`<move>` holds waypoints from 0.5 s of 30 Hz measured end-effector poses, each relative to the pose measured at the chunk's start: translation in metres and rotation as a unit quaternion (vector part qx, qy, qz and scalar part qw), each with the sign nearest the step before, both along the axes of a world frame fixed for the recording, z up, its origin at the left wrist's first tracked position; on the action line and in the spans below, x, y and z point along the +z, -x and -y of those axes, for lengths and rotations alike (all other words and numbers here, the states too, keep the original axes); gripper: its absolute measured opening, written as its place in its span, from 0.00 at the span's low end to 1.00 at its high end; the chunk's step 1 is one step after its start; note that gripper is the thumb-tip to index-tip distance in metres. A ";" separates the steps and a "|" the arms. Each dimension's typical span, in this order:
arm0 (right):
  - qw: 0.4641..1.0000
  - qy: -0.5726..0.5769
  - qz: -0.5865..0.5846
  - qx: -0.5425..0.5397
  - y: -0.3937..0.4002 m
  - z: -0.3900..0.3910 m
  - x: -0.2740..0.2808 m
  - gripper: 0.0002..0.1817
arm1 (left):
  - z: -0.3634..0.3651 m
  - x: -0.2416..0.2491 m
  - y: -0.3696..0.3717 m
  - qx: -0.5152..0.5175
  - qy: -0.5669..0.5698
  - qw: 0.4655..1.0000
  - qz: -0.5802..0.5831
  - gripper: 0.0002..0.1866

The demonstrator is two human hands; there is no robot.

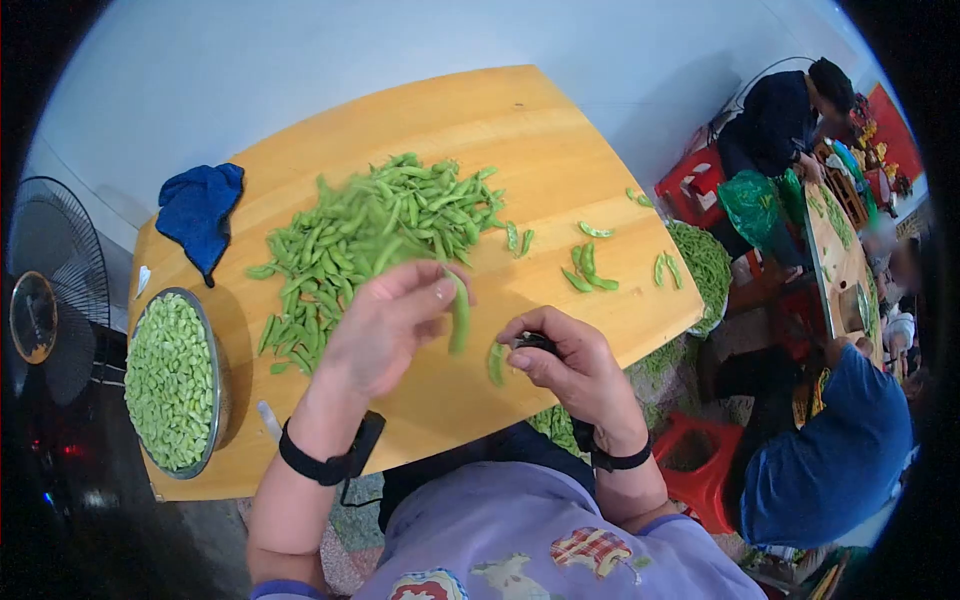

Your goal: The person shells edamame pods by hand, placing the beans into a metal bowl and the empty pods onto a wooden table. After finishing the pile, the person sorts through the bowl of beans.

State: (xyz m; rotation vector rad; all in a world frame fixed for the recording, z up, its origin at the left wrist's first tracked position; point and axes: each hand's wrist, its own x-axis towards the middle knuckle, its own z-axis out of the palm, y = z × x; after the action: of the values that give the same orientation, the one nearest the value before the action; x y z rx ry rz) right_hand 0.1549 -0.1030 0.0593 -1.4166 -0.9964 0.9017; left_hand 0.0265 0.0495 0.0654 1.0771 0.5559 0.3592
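Note:
My left hand (395, 320) pinches a green soybean pod (460, 315) between thumb and fingers, above the front part of the wooden table (420, 405). To its right, my right hand (570, 360) is closed around a small black object (535, 343) whose kind I cannot make out. Another green pod (496, 364) hangs at those right fingertips. Behind my left hand spreads a large heap of pods (400, 215), partly smeared by motion. Several loose pods (585, 268) lie to the right of the heap.
A metal bowl (217, 385) full of shelled green beans stands at the table's left, near a blue cloth (203, 215) and a fan (50, 290). At right are a basin of pods (700, 265), a red stool (700, 465) and people at another table (835, 265).

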 end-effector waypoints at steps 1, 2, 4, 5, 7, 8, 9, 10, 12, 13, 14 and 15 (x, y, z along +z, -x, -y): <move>1.000 0.005 0.001 -0.005 0.000 -0.001 0.002 0.08 | 0.006 -0.001 0.000 -0.012 0.033 0.999 0.020 0.06; 1.000 0.024 -0.006 0.014 -0.001 -0.002 0.004 0.10 | 0.012 -0.002 0.000 -0.023 0.066 0.997 0.041 0.06; 0.998 0.047 -0.012 0.028 -0.003 0.002 0.002 0.11 | 0.019 -0.009 -0.002 -0.028 0.092 0.994 0.048 0.06; 0.998 0.034 -0.011 0.049 -0.006 0.003 -0.003 0.12 | 0.022 -0.013 -0.003 -0.019 0.075 0.996 0.054 0.05; 0.997 0.024 -0.009 0.071 -0.009 0.004 -0.008 0.14 | 0.028 -0.017 -0.006 -0.009 0.060 0.996 0.062 0.05; 0.998 0.012 0.029 0.054 -0.008 0.005 -0.009 0.13 | 0.031 -0.016 -0.008 -0.004 0.063 0.995 0.076 0.05; 0.997 -0.001 0.067 0.036 -0.008 0.005 -0.011 0.13 | 0.034 -0.015 -0.010 0.000 0.065 0.994 0.089 0.05; 0.997 0.000 0.068 0.034 -0.008 0.006 -0.012 0.13 | 0.036 -0.013 -0.012 -0.003 0.066 0.994 0.089 0.05; 0.989 -0.037 0.132 0.061 -0.009 0.009 -0.014 0.11 | 0.039 -0.010 -0.015 0.016 0.024 0.994 0.107 0.04; 0.989 -0.035 0.132 0.062 -0.008 0.010 -0.014 0.11 | 0.041 -0.009 -0.015 0.016 0.026 0.994 0.108 0.04; 0.990 -0.036 0.124 0.054 -0.007 0.011 -0.014 0.10 | 0.042 -0.009 -0.016 0.015 0.034 0.994 0.102 0.04; 0.991 -0.038 0.117 0.046 -0.007 0.012 -0.013 0.09 | 0.043 -0.008 -0.017 0.014 0.040 0.994 0.098 0.04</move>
State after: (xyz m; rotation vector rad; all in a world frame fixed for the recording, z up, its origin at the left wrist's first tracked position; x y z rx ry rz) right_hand 0.1615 -0.1152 0.0463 -1.4437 -1.2686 0.7662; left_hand 0.0431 0.0067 0.0573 0.9457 0.4077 0.4571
